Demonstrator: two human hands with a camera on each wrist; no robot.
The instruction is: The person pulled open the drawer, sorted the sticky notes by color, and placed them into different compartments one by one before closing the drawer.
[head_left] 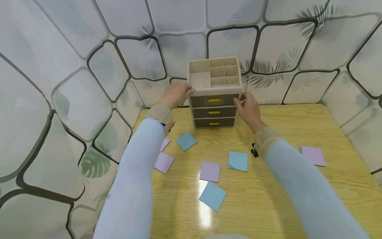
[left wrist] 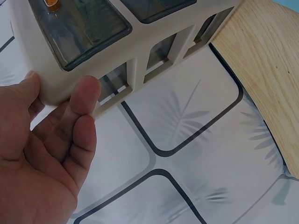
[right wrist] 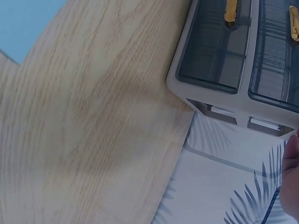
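A beige desktop drawer organizer (head_left: pixel 214 91) stands upright at the back of the table, against the wall. It has three dark see-through drawers with yellow handles and a divided top tray. My left hand (head_left: pixel 176 94) holds its upper left corner, the thumb at the edge and the fingers by the side, as the left wrist view also shows. On the opposite side my right hand (head_left: pixel 250 111) grips the right edge near the top drawer (head_left: pixel 214 100), thumb toward the front. Only part of the right hand (right wrist: pixel 291 175) appears in the right wrist view.
Blue paper squares (head_left: pixel 212 196) and purple paper squares (head_left: pixel 210 171) lie scattered over the wooden table (head_left: pixel 238 212) in front of the organizer. Another purple square (head_left: pixel 313 156) is at the far right. Patterned fabric walls (head_left: pixel 182 49) enclose the table's back and sides.
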